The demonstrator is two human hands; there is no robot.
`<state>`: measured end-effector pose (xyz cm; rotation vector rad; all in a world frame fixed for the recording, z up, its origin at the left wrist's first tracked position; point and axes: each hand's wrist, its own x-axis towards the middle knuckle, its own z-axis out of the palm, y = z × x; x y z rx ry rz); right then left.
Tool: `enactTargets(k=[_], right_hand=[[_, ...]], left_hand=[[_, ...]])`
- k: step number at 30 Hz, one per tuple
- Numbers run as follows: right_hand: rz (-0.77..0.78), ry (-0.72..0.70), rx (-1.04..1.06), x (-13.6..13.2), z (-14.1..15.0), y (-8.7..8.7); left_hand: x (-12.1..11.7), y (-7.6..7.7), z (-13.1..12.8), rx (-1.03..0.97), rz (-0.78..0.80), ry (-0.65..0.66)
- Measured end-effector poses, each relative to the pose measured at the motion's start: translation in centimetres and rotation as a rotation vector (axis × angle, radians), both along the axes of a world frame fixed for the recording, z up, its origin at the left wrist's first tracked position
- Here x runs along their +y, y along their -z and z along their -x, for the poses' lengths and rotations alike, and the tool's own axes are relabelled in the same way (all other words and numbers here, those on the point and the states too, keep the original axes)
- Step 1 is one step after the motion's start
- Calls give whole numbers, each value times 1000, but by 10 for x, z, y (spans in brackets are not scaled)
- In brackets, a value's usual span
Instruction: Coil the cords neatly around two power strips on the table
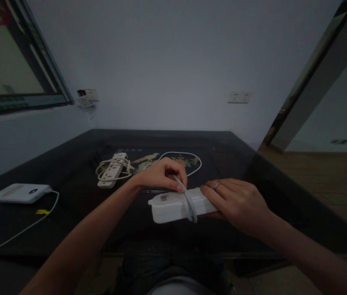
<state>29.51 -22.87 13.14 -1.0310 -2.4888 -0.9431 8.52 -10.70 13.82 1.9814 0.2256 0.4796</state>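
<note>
A white power strip (169, 208) is held a little above the dark table, its side turned toward me. Several turns of its pale cord (191, 205) are wound around the middle. My right hand (237, 200), with a ring on one finger, grips the strip's right end. Just above the windings, my left hand (165, 174) pinches the cord between thumb and fingers. Behind the left hand, a loop of the cord (200, 164) lies on the tabletop. What the far side of the strip looks like is hidden.
A second power strip (112, 170), wrapped in its own cord, lies at the left of the dark table (222, 143). Farther left is a white power bank-like device (21, 193) with a cable and yellow tag (42, 212). Wall sockets (239, 97) sit behind the table.
</note>
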Motion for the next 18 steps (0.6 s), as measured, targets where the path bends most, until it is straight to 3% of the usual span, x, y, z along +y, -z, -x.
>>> enactTargets(k=[11, 18], right_hand=[[-108, -113, 62, 2, 4, 1], [-177, -152, 139, 0, 4, -6]], left_hand=[[8, 14, -7, -72, 68, 120], [9, 50, -13, -377, 274, 5]])
